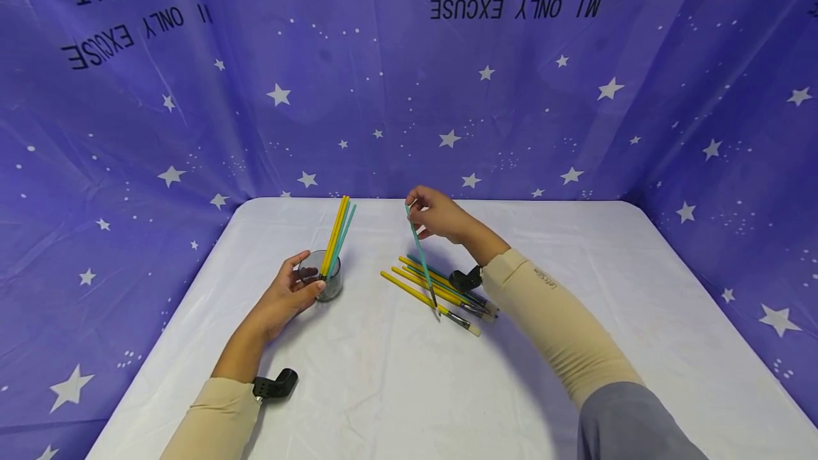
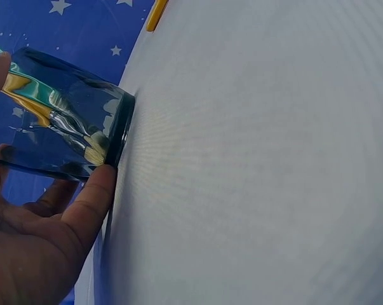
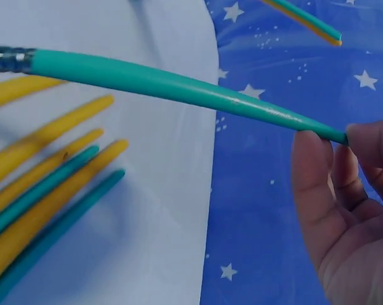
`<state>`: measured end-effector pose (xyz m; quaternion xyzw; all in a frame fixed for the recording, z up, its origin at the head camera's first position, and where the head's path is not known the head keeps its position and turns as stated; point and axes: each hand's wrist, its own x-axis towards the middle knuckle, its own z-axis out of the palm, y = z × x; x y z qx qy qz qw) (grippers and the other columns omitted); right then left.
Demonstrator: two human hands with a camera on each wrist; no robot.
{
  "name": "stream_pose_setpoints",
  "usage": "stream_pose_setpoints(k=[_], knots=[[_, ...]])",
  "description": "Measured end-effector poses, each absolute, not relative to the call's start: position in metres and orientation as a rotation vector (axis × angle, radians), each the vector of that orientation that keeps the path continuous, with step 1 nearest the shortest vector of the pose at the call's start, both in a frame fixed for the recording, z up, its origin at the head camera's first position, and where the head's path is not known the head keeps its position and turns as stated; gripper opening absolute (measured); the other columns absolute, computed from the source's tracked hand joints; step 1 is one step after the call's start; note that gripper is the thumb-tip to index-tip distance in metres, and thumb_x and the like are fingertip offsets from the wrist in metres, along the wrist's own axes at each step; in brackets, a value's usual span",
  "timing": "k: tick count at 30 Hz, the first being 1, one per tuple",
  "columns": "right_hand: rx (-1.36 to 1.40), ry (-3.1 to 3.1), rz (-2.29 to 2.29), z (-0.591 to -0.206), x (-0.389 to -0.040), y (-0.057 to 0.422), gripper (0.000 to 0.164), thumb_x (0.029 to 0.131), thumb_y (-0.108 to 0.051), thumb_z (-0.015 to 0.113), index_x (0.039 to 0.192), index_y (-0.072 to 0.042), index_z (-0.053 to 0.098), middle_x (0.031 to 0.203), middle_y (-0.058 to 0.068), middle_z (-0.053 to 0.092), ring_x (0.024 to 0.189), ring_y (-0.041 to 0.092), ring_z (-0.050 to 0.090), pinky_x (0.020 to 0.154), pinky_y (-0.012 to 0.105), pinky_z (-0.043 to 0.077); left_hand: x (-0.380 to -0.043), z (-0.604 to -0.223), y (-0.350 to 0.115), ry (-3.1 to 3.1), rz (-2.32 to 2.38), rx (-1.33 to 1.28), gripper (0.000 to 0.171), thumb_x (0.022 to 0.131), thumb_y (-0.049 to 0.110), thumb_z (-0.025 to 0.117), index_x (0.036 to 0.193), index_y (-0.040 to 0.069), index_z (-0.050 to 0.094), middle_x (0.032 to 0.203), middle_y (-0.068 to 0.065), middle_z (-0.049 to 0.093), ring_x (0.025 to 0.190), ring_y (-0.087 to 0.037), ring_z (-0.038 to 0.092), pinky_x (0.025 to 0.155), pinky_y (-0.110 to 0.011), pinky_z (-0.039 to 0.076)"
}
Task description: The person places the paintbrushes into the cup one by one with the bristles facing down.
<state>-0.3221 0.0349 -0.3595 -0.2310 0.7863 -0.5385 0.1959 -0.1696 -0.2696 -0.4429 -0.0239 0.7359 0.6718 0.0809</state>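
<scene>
My left hand [image 1: 290,302] grips a dark see-through glass [image 1: 331,288] that stands on the table, thumb on the near side and fingers round the far side. Yellow and green paintbrushes [image 1: 335,236] lean in the glass, handles up; their bristles [image 2: 94,152] show through its wall near the base. Further right, my right hand [image 1: 441,215] pinches a green paintbrush [image 1: 420,250] by the tip of its handle, bristle end hanging down. Beneath that brush lies a loose pile of yellow and green paintbrushes [image 1: 415,288], bristles pointing to the near right.
The white-covered table [image 1: 383,389] is bordered at the back and sides by a purple curtain [image 1: 409,112] with stars and lettering. Each wrist carries a black camera [image 1: 276,384]. The right forearm reaches over the table beside the pile.
</scene>
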Motion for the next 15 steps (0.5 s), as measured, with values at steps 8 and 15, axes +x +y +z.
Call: stream_pose_setpoints(k=[8,15], knots=[[-0.629,2.181,-1.708,-0.353,-0.317,0.021,0.017,0.099,0.001,0.053,0.115,0.000,0.047,0.096,0.011,0.050,0.079,0.023,0.059,0.073,0.048,0.057,-0.168,-0.442,-0.269,2.195,2.020,-0.068,0.084,0.097,0.013,0.064,0.159,0.015,0.006,0.147,-0.025,0.029,0.117,-0.018,0.047,0.089,-0.025,0.048],[-0.596,2.094,-1.968,-0.348,-0.315,0.007,0.019,0.099,0.003,0.052,0.116,0.001,0.045,0.095,0.009,0.046,0.080,0.023,0.057,0.066,0.036,0.057,-0.168,-0.441,-0.269,2.195,2.015,-0.069,0.085,0.097,0.013,0.064,0.159,0.015,0.006,0.148,-0.025,0.029,0.119,-0.020,0.046,0.092,-0.028,0.048]])
